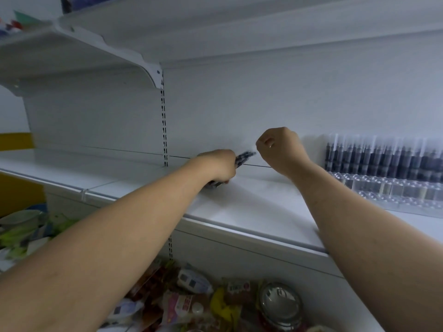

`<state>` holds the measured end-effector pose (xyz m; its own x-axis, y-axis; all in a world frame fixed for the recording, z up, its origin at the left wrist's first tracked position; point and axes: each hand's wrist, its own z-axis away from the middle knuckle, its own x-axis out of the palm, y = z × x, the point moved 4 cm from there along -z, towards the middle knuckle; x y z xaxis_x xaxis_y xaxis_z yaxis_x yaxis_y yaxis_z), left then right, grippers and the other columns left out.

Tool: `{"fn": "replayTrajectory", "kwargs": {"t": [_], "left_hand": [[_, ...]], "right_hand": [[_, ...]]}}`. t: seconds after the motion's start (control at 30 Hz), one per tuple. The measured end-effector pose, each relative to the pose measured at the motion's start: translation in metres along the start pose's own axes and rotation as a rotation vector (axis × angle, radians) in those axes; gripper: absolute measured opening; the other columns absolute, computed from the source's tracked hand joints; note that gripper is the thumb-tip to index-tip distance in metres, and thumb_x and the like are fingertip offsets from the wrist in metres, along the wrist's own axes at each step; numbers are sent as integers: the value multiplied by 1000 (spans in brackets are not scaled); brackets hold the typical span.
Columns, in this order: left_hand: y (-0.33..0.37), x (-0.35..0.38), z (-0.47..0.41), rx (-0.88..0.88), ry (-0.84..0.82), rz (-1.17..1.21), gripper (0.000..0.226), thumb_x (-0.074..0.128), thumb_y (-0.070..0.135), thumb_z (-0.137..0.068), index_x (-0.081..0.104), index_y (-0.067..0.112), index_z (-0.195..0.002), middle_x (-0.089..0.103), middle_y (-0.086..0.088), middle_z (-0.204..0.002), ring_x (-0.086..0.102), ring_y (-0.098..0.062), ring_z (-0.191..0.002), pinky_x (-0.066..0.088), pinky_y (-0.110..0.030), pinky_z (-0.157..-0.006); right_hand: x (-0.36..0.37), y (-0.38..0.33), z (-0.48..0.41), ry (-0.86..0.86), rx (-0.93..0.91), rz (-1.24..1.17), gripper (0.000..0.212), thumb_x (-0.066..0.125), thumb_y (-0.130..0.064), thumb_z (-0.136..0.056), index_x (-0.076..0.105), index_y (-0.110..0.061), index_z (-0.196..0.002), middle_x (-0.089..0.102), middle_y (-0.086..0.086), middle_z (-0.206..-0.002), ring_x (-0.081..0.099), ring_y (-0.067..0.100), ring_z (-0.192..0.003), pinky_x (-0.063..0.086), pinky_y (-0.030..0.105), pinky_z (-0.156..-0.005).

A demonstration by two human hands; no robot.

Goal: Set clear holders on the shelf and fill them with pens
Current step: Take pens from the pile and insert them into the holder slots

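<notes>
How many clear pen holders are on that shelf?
1: the clear holder stands on the shelf, far right, full of dark pens. It runs off-frame, so more may be hidden.

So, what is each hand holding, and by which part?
Left hand grips a bundle of pens around its middle. Right hand is curled; any hold cannot be told.

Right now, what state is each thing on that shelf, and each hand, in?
left hand: gripping the bundle of pens.
bundle of pens: tilted, held in that hand.
right hand: fingers curled; any hold too blurred to tell.
clear holder: on the shelf, back row filled, front rows look empty.
</notes>
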<state>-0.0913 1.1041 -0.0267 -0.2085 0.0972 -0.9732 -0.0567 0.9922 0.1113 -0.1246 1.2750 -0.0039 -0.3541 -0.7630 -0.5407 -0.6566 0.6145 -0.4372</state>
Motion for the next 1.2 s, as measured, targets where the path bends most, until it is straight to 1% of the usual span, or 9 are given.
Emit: {"fn": "replayTrajectory", "kwargs": {"t": [0.07, 0.23, 0.37, 0.4, 0.47, 0.57, 0.8, 1.03, 1.2], "left_hand": [[-4, -2, -3, 25, 24, 150, 21, 53, 20, -103, 63, 7, -89, 72, -12, -79, 71, -34, -74, 57, -43, -70], [-4, -10, 5, 75, 73, 592, 20, 38, 22, -113, 52, 9, -114, 66, -11, -97, 68, -22, -62, 49, -29, -55], [0, -16, 8, 69, 109, 853, 23, 37, 29, -113, 52, 17, -124, 57, -7, -98, 65, -21, -66, 58, -36, -63], [3, -19, 8, 79, 129, 891, 23, 38, 29, -112, 54, 18, -125, 57, -6, -97, 61, -20, -67, 58, -34, -61], [16, -26, 6, 125, 161, 952, 24, 39, 28, -112, 56, 18, -126, 56, -4, -92, 50, -18, -65, 47, -28, -50], [47, -33, -1, 221, 145, 1060, 23, 42, 25, -111, 58, 16, -125, 55, -3, -88, 44, -15, -61, 34, -23, -45], [174, -35, -8, 440, 45, 1146, 22, 44, 17, -112, 60, 6, -124, 60, -2, -84, 48, -15, -60, 33, -23, -45], [296, -37, -5, 650, -68, 1150, 20, 46, 19, -112, 61, 8, -119, 64, -5, -87, 53, -16, -63, 41, -27, -51], [342, -31, -4, 720, -94, 1129, 24, 45, 19, -112, 60, 4, -123, 65, -6, -88, 52, -17, -65, 41, -28, -52]], "right_hand": [[-3, -1, -1, 51, 10, -38, 17, 60, -19, -90, 72, -23, -79, 71, -10, -73, 68, 21, -75, 58, 34, -69], [-11, -1, -11, 116, 43, -55, 12, 59, -23, -95, 71, -23, -92, 68, -13, -80, 67, 21, -81, 51, 29, -69], [-29, -6, -22, 145, 31, -39, 17, 59, -29, -97, 72, -21, -105, 70, -8, -94, 66, 17, -92, 52, 31, -77], [-37, -8, -24, 149, 10, -21, 18, 58, -29, -97, 72, -22, -106, 71, -9, -95, 66, 17, -92, 53, 31, -78], [-55, -11, -26, 111, -41, 59, 17, 59, -31, -97, 70, -24, -109, 71, -11, -96, 66, 18, -92, 53, 31, -78], [-91, 0, -20, 38, -82, 208, 20, 59, -32, -99, 66, -26, -116, 68, -14, -97, 66, 18, -94, 57, 37, -84], [-203, 72, 17, 110, -33, 372, 20, 62, -31, -99, 68, -23, -116, 66, -13, -95, 68, 20, -93, 59, 46, -87], [-292, 126, 43, 284, 28, 447, 14, 62, -26, -97, 70, -23, -108, 66, -13, -89, 68, 18, -86, 56, 34, -79], [-315, 150, 52, 432, 66, 378, 12, 59, -19, -94, 70, -24, -96, 69, -9, -87, 67, 15, -81, 58, 33, -76]]}}
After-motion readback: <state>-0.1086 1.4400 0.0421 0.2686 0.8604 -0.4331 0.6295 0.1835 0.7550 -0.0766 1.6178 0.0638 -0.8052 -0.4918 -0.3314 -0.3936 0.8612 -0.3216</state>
